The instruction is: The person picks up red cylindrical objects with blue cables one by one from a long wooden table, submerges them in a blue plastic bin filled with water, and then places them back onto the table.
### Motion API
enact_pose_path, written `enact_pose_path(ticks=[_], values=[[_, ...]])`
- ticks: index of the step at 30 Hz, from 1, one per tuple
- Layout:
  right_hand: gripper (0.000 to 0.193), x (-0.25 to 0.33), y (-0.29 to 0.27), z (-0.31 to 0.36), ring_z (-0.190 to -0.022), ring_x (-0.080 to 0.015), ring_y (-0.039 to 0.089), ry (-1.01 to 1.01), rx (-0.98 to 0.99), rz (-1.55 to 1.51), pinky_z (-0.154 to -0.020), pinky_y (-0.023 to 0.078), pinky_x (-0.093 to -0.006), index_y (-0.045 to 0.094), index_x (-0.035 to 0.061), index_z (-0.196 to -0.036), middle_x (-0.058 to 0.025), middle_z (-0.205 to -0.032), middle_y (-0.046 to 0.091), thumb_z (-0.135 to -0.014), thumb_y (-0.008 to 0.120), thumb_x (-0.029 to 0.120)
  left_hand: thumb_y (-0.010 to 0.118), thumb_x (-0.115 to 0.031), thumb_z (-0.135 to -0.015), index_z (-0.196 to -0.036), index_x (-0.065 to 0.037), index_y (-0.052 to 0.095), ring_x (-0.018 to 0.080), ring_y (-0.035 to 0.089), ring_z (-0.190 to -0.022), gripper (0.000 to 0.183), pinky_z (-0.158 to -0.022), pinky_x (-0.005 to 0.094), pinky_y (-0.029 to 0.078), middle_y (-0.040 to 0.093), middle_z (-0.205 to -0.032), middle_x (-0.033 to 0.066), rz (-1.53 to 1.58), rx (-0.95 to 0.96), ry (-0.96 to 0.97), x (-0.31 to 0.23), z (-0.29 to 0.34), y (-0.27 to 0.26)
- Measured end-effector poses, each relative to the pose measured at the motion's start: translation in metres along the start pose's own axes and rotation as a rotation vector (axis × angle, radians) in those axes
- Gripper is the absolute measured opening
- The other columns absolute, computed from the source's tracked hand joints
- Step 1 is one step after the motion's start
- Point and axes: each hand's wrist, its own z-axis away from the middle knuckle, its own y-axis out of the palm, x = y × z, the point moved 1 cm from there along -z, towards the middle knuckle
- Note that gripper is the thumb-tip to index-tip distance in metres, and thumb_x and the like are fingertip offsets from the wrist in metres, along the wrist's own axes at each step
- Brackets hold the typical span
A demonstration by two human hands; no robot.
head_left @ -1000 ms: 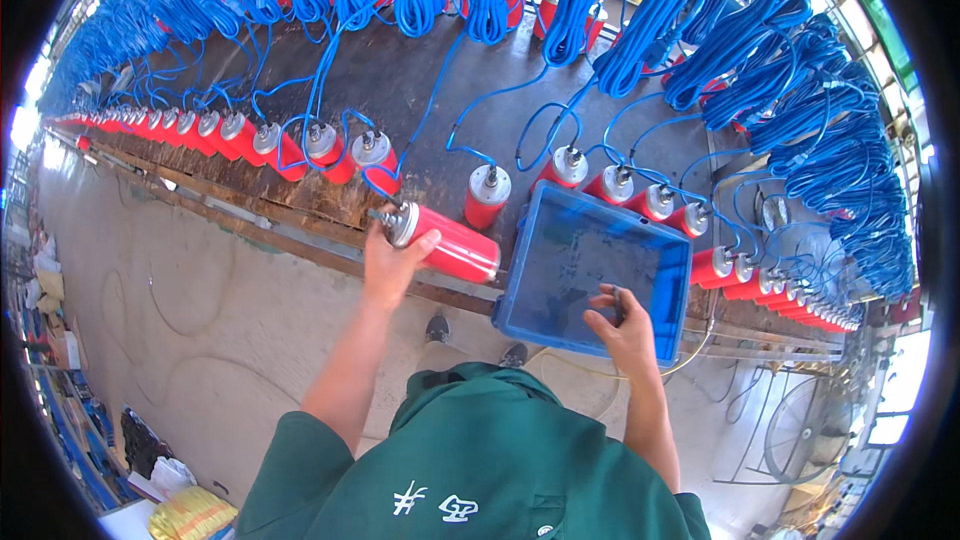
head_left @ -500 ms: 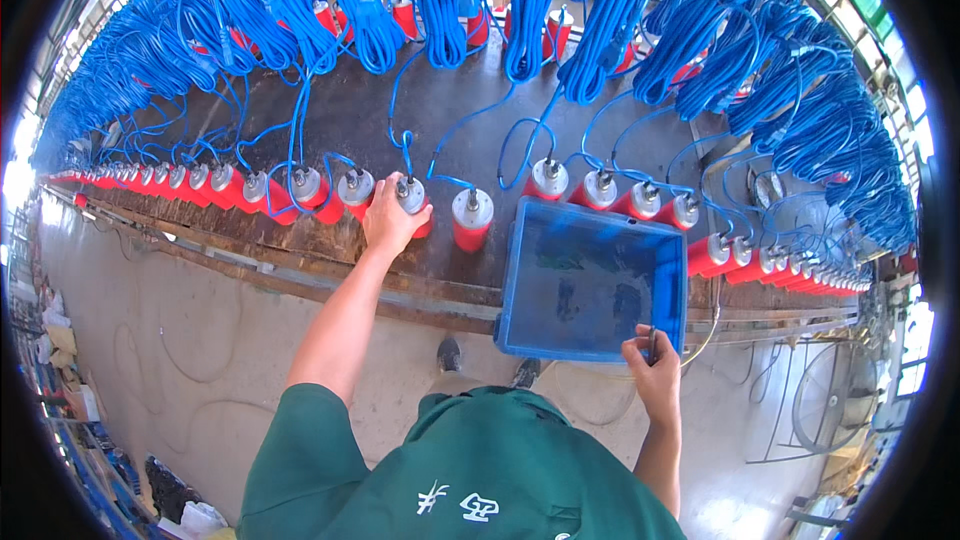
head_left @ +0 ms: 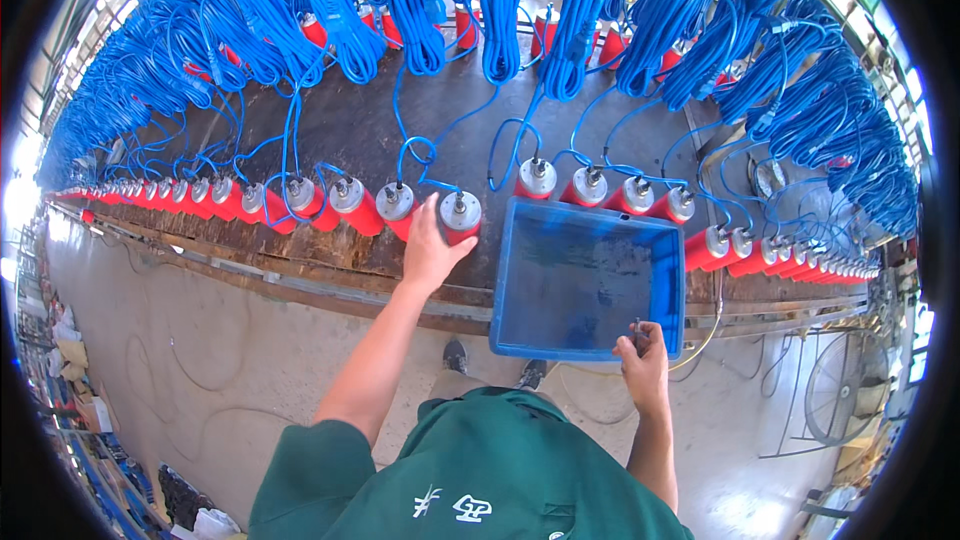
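My left hand [head_left: 432,248] is closed around a red cylinder with a silver metal cap [head_left: 460,210], its fingers on the left side and its thumb along the front. A blue cable comes out of the cap. Just left of those fingers stands another red cylinder [head_left: 395,204] of the same kind. Over the near right corner of a blue plastic tray [head_left: 502,285], my right hand [head_left: 645,368] pinches a small dark, slim object [head_left: 640,336] whose kind I cannot make out. The tray has a dark, wet-looking bottom.
More capped red cylinders [head_left: 350,197] line the near edge of the dark workbench [head_left: 340,130] on both sides. Thick coiled bundles of blue cable [head_left: 500,20] are arrayed along the far side. A thin yellowish hose [head_left: 712,330] hangs beside the tray.
My left hand has gone from one red cylinder to its neighbour on the right. My right hand stays by the tray's near right corner, still pinching the small dark object.
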Motion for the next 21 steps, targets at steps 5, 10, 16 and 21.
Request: enact_pose_path(ticks=[5,10,16,21], values=[[0.017,-0.008,-0.006,0.006,-0.070,-0.0067,0.059,0.055,0.063,-0.082,-0.056,0.045,-0.0239,0.060,0.0019,-0.115,-0.0044,-0.086,0.067,-0.102,0.067,0.010,0.096,-0.039,-0.074,-0.145,0.000,0.052,0.0413,0.066,-0.123,0.092,-0.101,0.0480,0.056,0.063,-0.135,0.0224,-0.067,0.198,-0.132,-0.016,-0.040,0.018],[0.023,0.003,-0.004,0.023,-0.079,-0.0067,0.064,0.111,0.120,-0.105,-0.057,0.049,-0.0248,0.071,0.0029,-0.124,-0.0005,-0.090,0.068,-0.105,0.067,0.015,0.095,-0.038,-0.073,-0.129,0.001,0.062,0.0413,0.069,-0.116,0.076,-0.100,0.0476,0.056,0.070,-0.123,0.0231,-0.017,0.054,-0.150,-0.013,-0.024,0.010],[0.039,0.010,-0.004,0.019,-0.084,-0.0106,0.070,0.055,0.267,-0.221,-0.061,0.052,-0.0256,0.060,0.0041,-0.146,-0.0038,-0.090,0.068,-0.108,0.062,0.014,0.097,-0.032,-0.073,-0.129,0.000,0.062,0.0319,0.072,-0.109,0.073,-0.097,0.0432,0.056,0.074,-0.116,0.0178,0.114,0.029,-0.117,-0.076,0.001,-0.059],[0.040,0.019,0.005,0.010,-0.077,-0.0144,0.070,0.105,0.370,-0.288,-0.065,0.052,-0.0282,0.051,-0.0002,-0.142,-0.0092,-0.088,0.067,-0.101,0.054,-0.001,0.094,-0.014,-0.080,-0.127,-0.001,0.063,0.0106,0.064,-0.101,0.057,-0.092,0.0299,0.053,0.070,-0.111,0.0038,0.498,-0.053,-0.185,-0.106,0.028,-0.096]])
